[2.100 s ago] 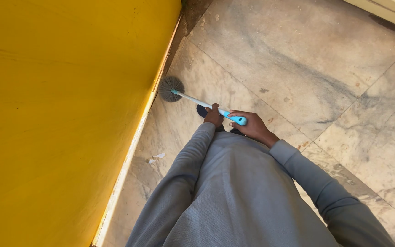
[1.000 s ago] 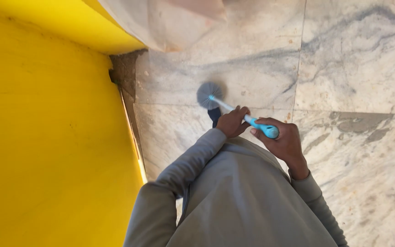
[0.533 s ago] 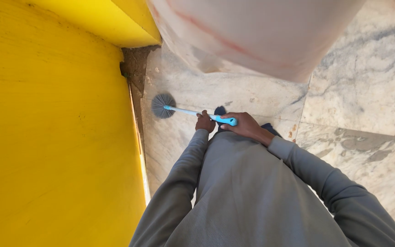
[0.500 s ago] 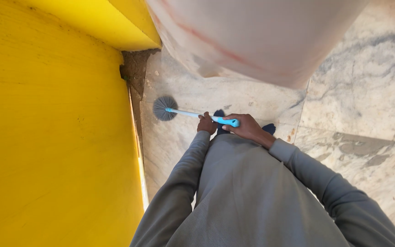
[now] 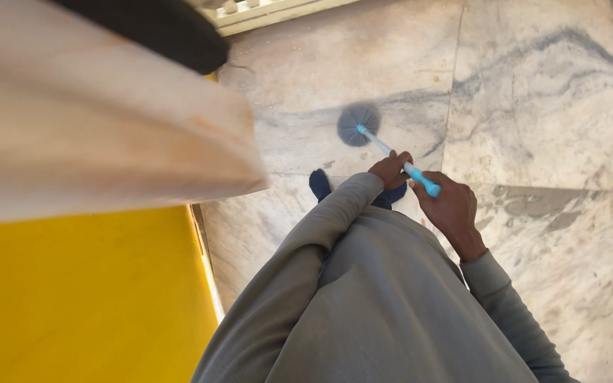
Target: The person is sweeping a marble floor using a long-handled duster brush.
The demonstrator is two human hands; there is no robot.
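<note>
Both hands closed around one brush (image 5: 360, 126). Left hand (image 5: 389, 169) grips the white shaft mid-length; right hand (image 5: 447, 208) grips the blue handle end, at 4 o'clock from the left. Round grey bristle head at 11 o'clock from the left hand, down on the marble floor (image 5: 548, 106). Dark shoe (image 5: 319, 186) at 9 o'clock of the left hand. Yellow wall (image 5: 86, 298) at 8 o'clock.

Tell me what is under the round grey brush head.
Under the round grey brush head lies the pale veined marble floor; the patch directly beneath the bristles is covered and cannot be seen.
</note>
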